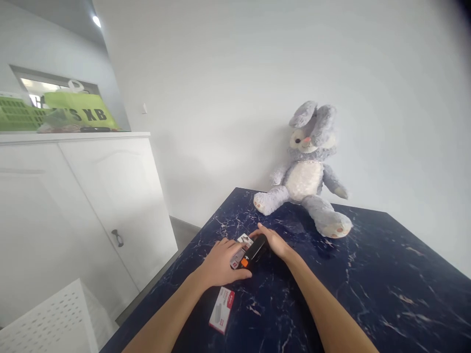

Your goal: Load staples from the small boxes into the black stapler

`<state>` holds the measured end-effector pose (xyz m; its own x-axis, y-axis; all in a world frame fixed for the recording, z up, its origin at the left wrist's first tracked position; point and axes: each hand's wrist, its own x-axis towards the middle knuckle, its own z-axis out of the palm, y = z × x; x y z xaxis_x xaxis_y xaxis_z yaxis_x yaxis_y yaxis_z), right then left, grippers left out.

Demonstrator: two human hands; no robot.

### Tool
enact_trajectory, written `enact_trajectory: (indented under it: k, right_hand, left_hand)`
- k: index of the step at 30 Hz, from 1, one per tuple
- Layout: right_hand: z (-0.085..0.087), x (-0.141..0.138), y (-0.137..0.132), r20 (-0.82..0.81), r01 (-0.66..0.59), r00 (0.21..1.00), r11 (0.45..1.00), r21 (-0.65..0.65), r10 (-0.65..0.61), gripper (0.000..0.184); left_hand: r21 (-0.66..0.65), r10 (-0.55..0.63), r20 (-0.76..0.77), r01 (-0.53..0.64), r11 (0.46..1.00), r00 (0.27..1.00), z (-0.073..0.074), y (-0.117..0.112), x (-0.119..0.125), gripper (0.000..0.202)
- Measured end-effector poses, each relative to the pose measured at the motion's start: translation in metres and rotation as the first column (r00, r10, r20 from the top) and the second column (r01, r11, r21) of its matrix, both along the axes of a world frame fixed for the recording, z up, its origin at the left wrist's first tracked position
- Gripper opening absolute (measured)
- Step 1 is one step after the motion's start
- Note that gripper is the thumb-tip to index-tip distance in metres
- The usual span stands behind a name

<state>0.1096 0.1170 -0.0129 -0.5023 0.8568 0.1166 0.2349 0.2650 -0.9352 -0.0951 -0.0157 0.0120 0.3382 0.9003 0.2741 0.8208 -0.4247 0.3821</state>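
Note:
A black stapler [255, 248] with an orange part at its near end lies at the middle of the table, between my hands. Along its left side is a grey-and-white printed package [237, 258]; whether the two are joined I cannot tell. My left hand [221, 263] is curved round them, fingers over the package and thumb by the orange end. At the far end, my right hand [273, 241] closes on the stapler from the right, its fingertips partly hidden. Nearer to me, a small red-and-white staple box [222, 310] rests flat on the table.
A big grey plush rabbit [304, 179] sits at the back of the dark blue marbled table [368, 274], against the wall. To the left stand a white cabinet [121, 196] with a green bag [83, 110] on top and a perforated white box [47, 318].

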Motion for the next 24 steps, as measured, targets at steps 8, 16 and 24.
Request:
enact_trajectory:
  k: [8, 16, 24]
  right_hand:
    - [0.001, 0.022, -0.042, 0.047, 0.133, 0.988, 0.965, 0.225, -0.147, 0.052]
    - [-0.008, 0.097, -0.107, 0.01, 0.539, 0.805, 0.74, 0.402, -0.593, 0.049]
    - [0.002, 0.123, -0.168, 0.337, 0.16, 0.833, 0.774, 0.613, -0.439, 0.034]
  left_hand:
    - [0.018, 0.004, 0.057, -0.005, 1.0, 0.998, 0.006, -0.008, 0.0, 0.065]
    - [0.226, -0.153, 0.134, 0.12, 0.967, 0.979, 0.025, -0.05, 0.106, 0.041]
    - [0.102, -0.31, 0.055, 0.303, 0.947, 0.949, -0.027, -0.048, 0.167, 0.046]
